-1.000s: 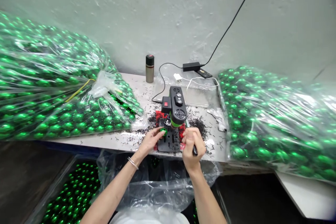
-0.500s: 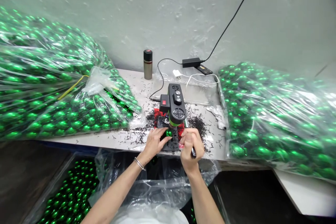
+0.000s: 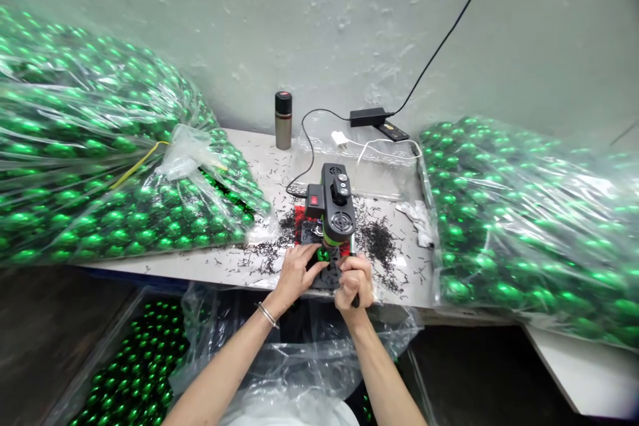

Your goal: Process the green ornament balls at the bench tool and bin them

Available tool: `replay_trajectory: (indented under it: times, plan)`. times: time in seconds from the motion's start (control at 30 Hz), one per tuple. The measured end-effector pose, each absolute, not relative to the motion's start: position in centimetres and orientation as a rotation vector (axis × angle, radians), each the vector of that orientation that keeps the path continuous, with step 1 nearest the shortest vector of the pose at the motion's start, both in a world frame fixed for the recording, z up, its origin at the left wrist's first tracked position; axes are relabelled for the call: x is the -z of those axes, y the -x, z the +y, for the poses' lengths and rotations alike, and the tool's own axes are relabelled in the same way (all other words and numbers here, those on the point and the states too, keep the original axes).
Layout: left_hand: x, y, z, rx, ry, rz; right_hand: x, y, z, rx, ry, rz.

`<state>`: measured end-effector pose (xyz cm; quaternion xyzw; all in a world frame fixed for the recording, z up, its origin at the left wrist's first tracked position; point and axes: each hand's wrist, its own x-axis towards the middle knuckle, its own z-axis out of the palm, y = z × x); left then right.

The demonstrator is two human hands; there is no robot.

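A small black bench drill press with a red switch stands on the table over a dark base. Under its head sits a shiny green ball. Thumb and fingers of my left hand pinch this ball from the left. On the right, my right hand is closed around a black handle, whose lower end sticks out below the fist. What the handle joins is mostly hidden by my fingers. The ball's contact with the tool above it cannot be made out.
Black shavings litter the table around the machine. Large clear bags of green balls flank it, one left and one right. Behind are a bottle, a power adapter and a plastic tray. More balls lie below left.
My right hand has shifted slightly left and down with the black handle, closer to the base. My left hand stays at the green ball. The whole view has shifted slightly.
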<state>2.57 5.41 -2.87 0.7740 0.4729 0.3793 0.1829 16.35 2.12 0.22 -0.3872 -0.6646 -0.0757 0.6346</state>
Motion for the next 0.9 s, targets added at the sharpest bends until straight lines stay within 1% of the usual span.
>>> replay_trajectory:
  times: [0.1,0.17,0.27,0.4,0.47,0.57,0.63,0.73,0.8,0.87,0.9]
  plan:
    - [2.7,-2.6,5.5,-1.041,-2.172,1.323,-0.4,-16.6,2.0,0.2,0.858,-1.591]
    - [2.5,-2.8,5.6,-1.022,-2.149,1.329,-1.6,-16.7,1.8,0.168,0.859,-1.565]
    - [2.3,-2.9,5.6,-1.029,-2.09,1.337,-4.9,-16.7,1.3,0.045,0.914,-1.512]
    - [2.4,-1.9,3.6,-1.129,-2.059,1.311,-9.3,-16.5,1.1,-0.121,1.017,-1.42]
    - [2.7,-0.8,1.9,-1.159,-2.147,1.243,-10.0,-16.3,1.1,-0.133,1.012,-1.402]
    - [2.8,1.1,0.3,-1.148,-2.35,1.146,-9.5,-16.1,1.2,-0.097,0.991,-1.402]
    - [2.2,2.7,1.1,-1.16,-2.408,1.252,-8.7,-16.0,1.2,-0.084,0.988,-1.396]
    - [0.2,5.3,5.3,-1.135,-2.345,1.67,-7.9,-16.0,1.2,-0.073,0.983,-1.389]
    - [-1.3,7.0,8.8,-0.975,-2.271,1.929,-7.8,-16.0,1.1,-0.066,0.981,-1.395]
    - [-2.4,8.3,11.6,-0.74,-2.234,1.987,-7.9,-16.0,1.0,-0.064,0.984,-1.401]
    - [-2.7,8.8,12.6,-0.692,-2.229,1.98,-7.9,-16.0,1.0,-0.064,0.985,-1.404]
